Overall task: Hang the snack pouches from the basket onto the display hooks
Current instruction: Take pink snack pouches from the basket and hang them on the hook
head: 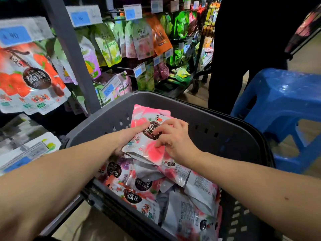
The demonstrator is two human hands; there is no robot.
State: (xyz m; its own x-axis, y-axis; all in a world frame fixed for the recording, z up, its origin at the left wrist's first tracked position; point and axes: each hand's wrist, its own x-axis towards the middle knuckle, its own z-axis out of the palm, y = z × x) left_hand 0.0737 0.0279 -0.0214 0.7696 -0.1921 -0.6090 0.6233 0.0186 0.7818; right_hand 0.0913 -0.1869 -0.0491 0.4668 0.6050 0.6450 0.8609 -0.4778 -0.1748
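A grey basket (191,108) stands in front of me, holding several snack pouches (173,193) in a loose heap. Above the heap, both hands hold a small stack of pink-and-white pouches (149,141) with a dark round label. My left hand (129,136) grips the stack's left edge, thumb on top. My right hand (171,136) holds the right side, its curled fingers pressing on the top pouch's face. To the left, the display hooks (111,14) carry hanging pouches, among them red-and-white pouches (29,79) with the same dark label.
A grey upright post (73,54) of the rack stands between hook columns. Blue price tags (81,18) front the hooks. A blue plastic stool (281,105) stands right of the basket. A person in dark clothes (246,49) stands behind it, near a wire rack (201,40).
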